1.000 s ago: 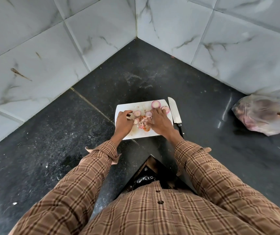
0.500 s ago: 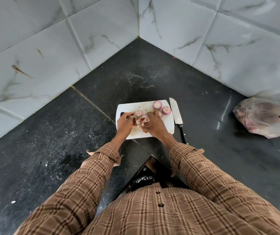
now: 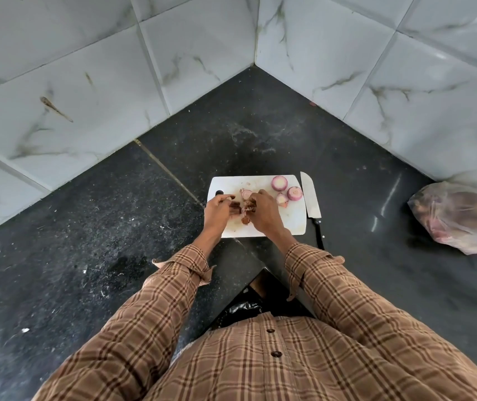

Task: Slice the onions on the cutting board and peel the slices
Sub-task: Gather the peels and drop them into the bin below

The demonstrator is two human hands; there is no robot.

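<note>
We peel onion skin over the board, both hands pinched on it.

Nearest, our plaid sleeves [image 3: 173, 287] reach forward. Our left hand [image 3: 217, 211] and right hand [image 3: 261, 211] meet above the white board [image 3: 295, 224], fingers curled in tight on a clump of brown skin [image 3: 241, 211] between them; whether a slice sits inside the clump we cannot tell. Just beyond lie peeled slices [image 3: 279, 183], three near the board's far right corner and one by our right fingertips. The knife [image 3: 311, 202] rests on the black counter [image 3: 115, 212] beside the board's right edge. Far right, a plastic bag [image 3: 460, 217] sits by the tiled wall [image 3: 86, 82].
</note>
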